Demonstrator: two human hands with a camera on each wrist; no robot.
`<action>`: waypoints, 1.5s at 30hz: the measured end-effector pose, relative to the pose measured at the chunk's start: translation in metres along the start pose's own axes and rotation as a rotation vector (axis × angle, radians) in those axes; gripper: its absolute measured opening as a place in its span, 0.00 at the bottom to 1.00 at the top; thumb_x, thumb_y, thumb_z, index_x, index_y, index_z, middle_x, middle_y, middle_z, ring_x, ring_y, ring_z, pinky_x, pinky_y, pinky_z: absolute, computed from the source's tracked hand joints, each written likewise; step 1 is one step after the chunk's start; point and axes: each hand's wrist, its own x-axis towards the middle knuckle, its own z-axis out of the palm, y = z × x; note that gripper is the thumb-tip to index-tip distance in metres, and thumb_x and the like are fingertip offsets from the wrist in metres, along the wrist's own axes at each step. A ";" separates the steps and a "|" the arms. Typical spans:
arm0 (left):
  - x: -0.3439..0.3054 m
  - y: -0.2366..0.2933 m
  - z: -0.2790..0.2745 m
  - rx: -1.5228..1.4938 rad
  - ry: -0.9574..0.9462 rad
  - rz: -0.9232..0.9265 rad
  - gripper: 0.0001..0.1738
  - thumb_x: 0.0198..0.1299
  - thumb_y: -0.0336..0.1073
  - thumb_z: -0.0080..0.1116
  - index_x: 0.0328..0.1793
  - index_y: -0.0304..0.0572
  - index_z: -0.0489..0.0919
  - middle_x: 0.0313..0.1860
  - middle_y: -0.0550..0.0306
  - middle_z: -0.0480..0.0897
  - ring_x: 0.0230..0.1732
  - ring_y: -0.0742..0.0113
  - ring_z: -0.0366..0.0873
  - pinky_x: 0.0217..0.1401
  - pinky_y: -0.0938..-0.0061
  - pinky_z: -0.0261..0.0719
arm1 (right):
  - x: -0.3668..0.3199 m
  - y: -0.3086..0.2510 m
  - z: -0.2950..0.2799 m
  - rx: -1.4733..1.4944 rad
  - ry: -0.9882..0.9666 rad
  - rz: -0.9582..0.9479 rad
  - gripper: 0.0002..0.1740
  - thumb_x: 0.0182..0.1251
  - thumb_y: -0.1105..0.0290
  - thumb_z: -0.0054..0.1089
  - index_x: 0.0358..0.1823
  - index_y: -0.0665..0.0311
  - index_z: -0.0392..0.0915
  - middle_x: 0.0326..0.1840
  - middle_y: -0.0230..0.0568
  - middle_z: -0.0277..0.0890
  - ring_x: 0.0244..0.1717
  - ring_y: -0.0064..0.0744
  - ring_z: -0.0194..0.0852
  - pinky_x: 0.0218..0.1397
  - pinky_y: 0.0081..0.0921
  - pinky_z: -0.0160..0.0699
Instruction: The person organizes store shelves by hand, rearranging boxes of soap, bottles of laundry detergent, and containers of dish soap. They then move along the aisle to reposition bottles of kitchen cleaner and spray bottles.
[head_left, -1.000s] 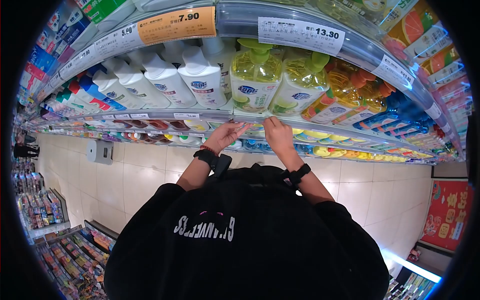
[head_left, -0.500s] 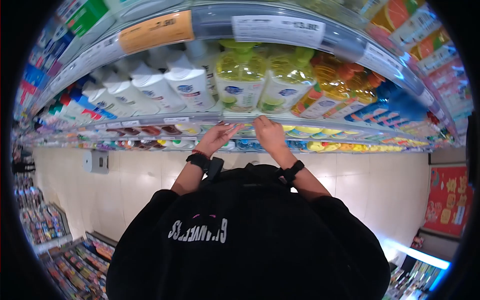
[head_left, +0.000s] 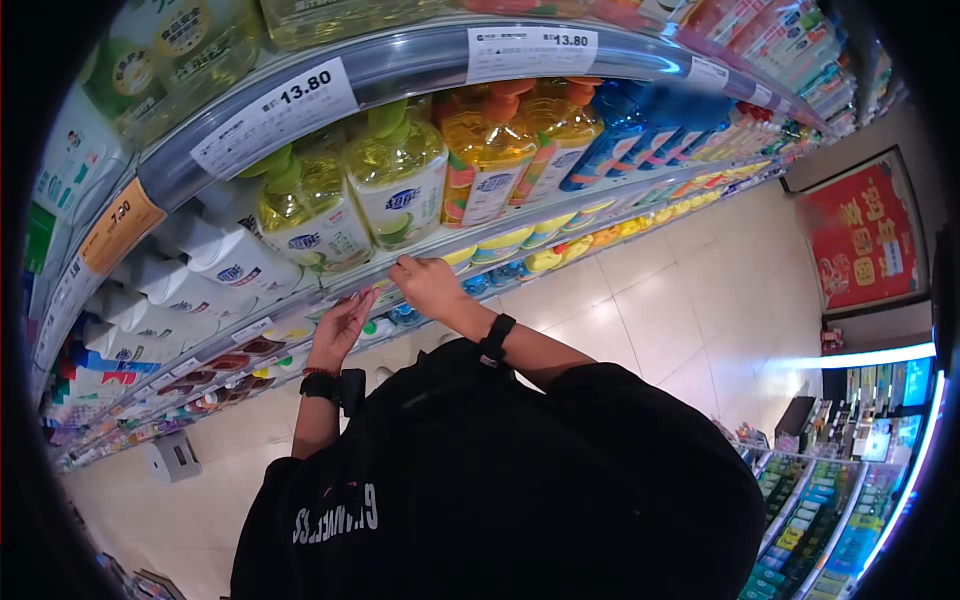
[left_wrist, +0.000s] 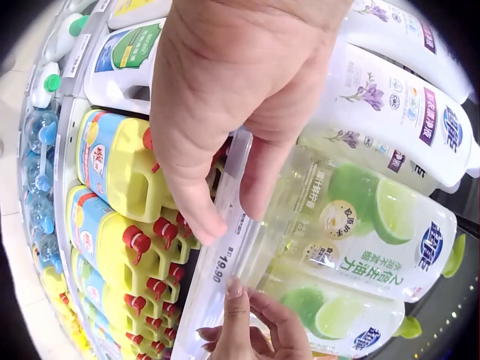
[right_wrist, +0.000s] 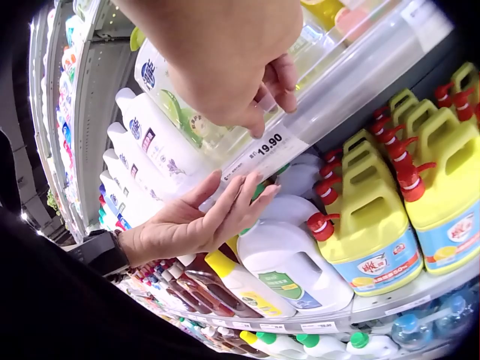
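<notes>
At the shelf's front edge, my two hands are close together beside a white price tag (right_wrist: 267,148) marked 19.90. My right hand (head_left: 430,286) pinches the tag's end at the rail, its thumb on the front and its fingers bent over the top. My left hand (head_left: 340,326) has its palm turned up and its fingers fairly straight, with fingertips at the tag's other end. In the left wrist view its thumb and fingers lie on either side of the clear rail (left_wrist: 236,169). Green-pump dish soap bottles (head_left: 312,236) stand just behind the hands.
White lavender-label bottles (head_left: 235,270) stand to the left, orange-pump bottles (head_left: 488,170) to the right. Below are yellow jugs with red caps (right_wrist: 375,217) and white jugs (right_wrist: 281,259). Above runs another shelf rail (head_left: 400,65) with price tags. A red poster (head_left: 865,240) is at far right.
The head view has turned to the right, so shelf and hands sit further left and tilted in it. Both hands stay together at the shelf edge.
</notes>
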 end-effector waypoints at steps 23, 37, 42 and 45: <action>-0.001 -0.009 0.001 -0.071 -0.039 0.007 0.15 0.58 0.14 0.51 0.50 0.22 0.62 0.60 0.30 0.68 0.67 0.38 0.65 0.71 0.63 0.71 | -0.017 0.005 -0.027 -0.003 0.047 0.104 0.21 0.58 0.68 0.62 0.53 0.65 0.71 0.55 0.45 0.74 0.33 0.41 0.82 0.33 0.32 0.81; -0.012 -0.015 0.021 0.059 0.085 0.155 0.10 0.64 0.25 0.54 0.46 0.28 0.67 0.58 0.34 0.70 0.64 0.42 0.69 0.66 0.67 0.77 | -0.010 0.030 -0.028 0.015 0.058 0.132 0.10 0.61 0.69 0.61 0.43 0.62 0.77 0.44 0.38 0.78 0.29 0.43 0.80 0.29 0.32 0.80; -0.011 -0.012 0.016 0.117 0.089 0.198 0.13 0.63 0.32 0.59 0.44 0.28 0.71 0.53 0.39 0.75 0.60 0.46 0.74 0.62 0.68 0.80 | -0.006 0.030 -0.024 0.028 -0.002 0.170 0.05 0.62 0.72 0.59 0.37 0.63 0.77 0.37 0.39 0.78 0.28 0.45 0.79 0.28 0.35 0.79; 0.000 -0.014 0.001 0.160 0.096 0.264 0.15 0.64 0.35 0.59 0.45 0.27 0.72 0.48 0.40 0.78 0.57 0.49 0.77 0.60 0.70 0.81 | -0.004 0.031 -0.020 0.018 0.014 0.175 0.04 0.61 0.73 0.57 0.37 0.62 0.76 0.36 0.39 0.78 0.27 0.45 0.79 0.28 0.35 0.79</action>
